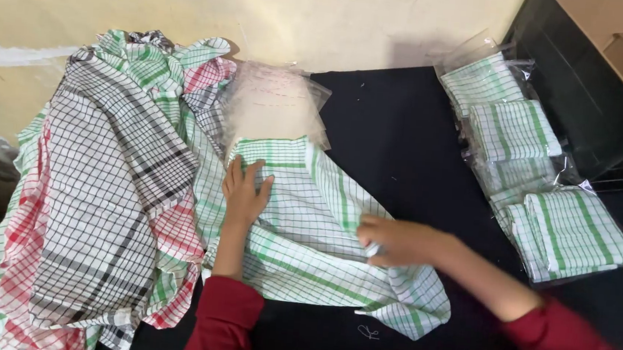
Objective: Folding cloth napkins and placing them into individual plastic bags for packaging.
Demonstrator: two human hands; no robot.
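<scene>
Open black tabletop between green-checked cloth and bagged cloths: passable. Left blocked by heaped checked cloths. Clear bags at wall.

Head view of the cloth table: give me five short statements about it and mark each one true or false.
1. The left hand lies flat on a green checked cloth. True.
2. The right hand holds a pair of scissors. False: it is blurred and rests on the same green checked cloth, with no scissors in sight.
3. Bagged cloths lie to the right on the black table. True.
4. The heap of loose cloths at the left is all plain white. False: it mixes black, red and green checks.
5. Both sleeves are blue. False: they are dark red.
</scene>
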